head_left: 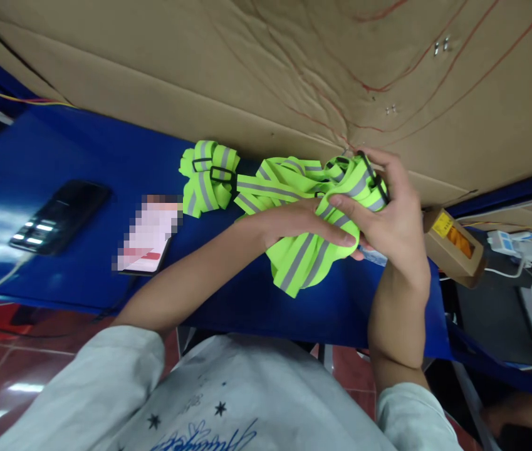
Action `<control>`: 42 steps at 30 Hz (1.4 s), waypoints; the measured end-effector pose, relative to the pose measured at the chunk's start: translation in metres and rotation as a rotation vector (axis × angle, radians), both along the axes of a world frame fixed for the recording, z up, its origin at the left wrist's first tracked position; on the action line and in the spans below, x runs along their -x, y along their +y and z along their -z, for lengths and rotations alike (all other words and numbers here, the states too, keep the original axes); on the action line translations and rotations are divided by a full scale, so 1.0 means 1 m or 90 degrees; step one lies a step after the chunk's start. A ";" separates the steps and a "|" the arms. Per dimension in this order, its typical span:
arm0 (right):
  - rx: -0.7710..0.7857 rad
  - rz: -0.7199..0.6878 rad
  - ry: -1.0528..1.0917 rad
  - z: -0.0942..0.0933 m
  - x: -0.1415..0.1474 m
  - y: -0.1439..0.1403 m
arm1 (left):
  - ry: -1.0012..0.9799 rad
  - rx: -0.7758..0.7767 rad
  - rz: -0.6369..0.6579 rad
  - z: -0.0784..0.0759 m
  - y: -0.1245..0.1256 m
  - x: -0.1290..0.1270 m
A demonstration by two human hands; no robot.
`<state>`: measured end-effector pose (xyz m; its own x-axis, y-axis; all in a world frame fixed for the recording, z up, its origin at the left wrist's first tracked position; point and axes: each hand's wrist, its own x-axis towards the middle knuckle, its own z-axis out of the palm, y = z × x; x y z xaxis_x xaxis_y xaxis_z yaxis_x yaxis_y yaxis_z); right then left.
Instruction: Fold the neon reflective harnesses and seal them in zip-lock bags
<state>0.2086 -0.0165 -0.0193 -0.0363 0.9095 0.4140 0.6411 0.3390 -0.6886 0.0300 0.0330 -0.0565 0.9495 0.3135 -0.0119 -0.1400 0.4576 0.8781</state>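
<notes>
A bundle of neon yellow-green reflective straps (pixel 303 257) with grey stripes is gathered between my two hands above the blue table. My right hand (pixel 392 213) grips its upper right end, by a black buckle (pixel 375 175). Lower down, my left hand (pixel 319 225) is closed on the folded straps, its thumb side across them. Behind my hands, more of the same strap (pixel 275 181) lies in loose loops; whether it joins the held bundle I cannot tell. A separate folded reflective strap (pixel 207 178) with black buckles rests to the left.
On the blue table (pixel 228 294) lie a phone with a lit, blurred screen (pixel 148 238) and a dark phone (pixel 61 216) with a white cable. Brown cardboard (pixel 176 81) with red wires stands behind. At right are a small cardboard box (pixel 456 244) and white plugs (pixel 524 244).
</notes>
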 end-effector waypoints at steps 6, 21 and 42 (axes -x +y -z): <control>-0.047 0.030 0.075 -0.016 -0.021 -0.013 | 0.034 -0.064 0.099 0.006 -0.009 -0.005; 0.333 -0.086 0.297 -0.008 -0.025 -0.006 | 0.307 -0.535 0.054 -0.011 0.024 0.025; 0.071 -0.030 -0.052 -0.018 -0.010 -0.019 | 0.124 -0.393 0.025 -0.008 0.017 0.019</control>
<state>0.2190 -0.0353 -0.0014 -0.1099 0.9462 0.3044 0.6811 0.2948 -0.6703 0.0107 0.0498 -0.0485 0.9591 0.2827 -0.0137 0.0549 -0.1385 0.9888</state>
